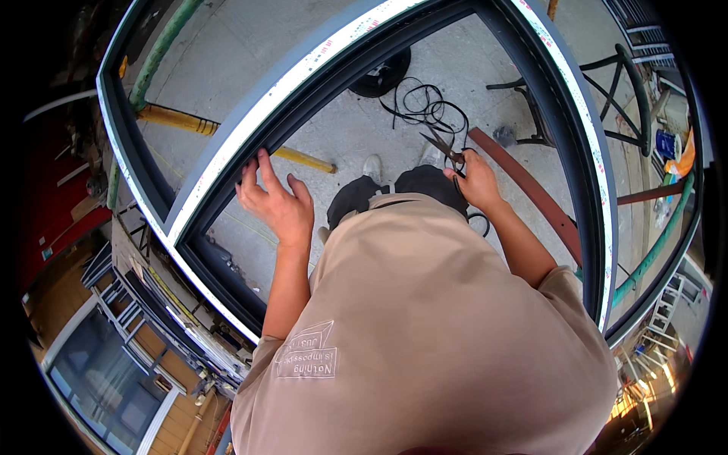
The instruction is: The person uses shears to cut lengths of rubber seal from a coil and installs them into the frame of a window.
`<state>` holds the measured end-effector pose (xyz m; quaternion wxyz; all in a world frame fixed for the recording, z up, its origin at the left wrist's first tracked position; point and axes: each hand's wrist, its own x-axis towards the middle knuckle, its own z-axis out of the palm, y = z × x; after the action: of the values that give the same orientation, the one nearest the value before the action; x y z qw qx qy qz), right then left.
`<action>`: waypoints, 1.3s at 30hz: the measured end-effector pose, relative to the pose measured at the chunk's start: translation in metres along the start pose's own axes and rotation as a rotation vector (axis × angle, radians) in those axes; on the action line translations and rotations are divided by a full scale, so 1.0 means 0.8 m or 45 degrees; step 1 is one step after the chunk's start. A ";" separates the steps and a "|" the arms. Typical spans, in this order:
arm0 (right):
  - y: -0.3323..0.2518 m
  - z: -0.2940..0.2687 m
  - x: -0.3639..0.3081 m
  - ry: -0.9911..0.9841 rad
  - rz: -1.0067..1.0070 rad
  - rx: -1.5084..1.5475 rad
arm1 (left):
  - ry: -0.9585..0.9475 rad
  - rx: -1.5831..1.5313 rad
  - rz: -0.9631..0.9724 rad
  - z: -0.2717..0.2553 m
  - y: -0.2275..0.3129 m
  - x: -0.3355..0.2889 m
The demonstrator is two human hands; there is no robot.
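My right hand (477,182) grips a pair of scissors (442,144), its blades parted and pointing up and to the left. At the inner edge of a large window frame (299,67) with white protective film and a black inner channel (307,106), my left hand (277,200) rests its fingertips. Its fingers are spread and nothing shows in its grasp; whether the fingertips press a strip into the channel I cannot tell. A thin black strip (434,108), perhaps rubber, lies in loose loops on the floor, running near the scissors.
A dark round reel or base (383,76) sits by the loops. Inside the frame's outline show a reddish-brown bar (531,189) and a yellow tube (303,159). Green pipes (163,49) and a black metal stand (626,98) flank it. A ladder (666,303) is far right.
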<state>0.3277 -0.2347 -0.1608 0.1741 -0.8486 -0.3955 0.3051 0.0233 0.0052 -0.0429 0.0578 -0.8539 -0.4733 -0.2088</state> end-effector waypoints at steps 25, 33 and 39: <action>0.183 0.205 -0.126 -0.129 0.967 0.163 | -1.170 -0.893 0.512 0.077 0.045 0.028; 0.090 0.173 -0.127 -0.029 0.878 0.178 | -1.459 -0.806 0.581 0.142 0.020 0.008; 0.091 0.128 -0.072 0.049 0.616 0.079 | -1.416 -0.736 0.436 0.143 0.008 0.008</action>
<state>0.2728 -0.3200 -0.2549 0.1294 -0.9186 -0.1679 0.3334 0.0662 0.0405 -0.1437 -0.3955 -0.8790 -0.2146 0.1578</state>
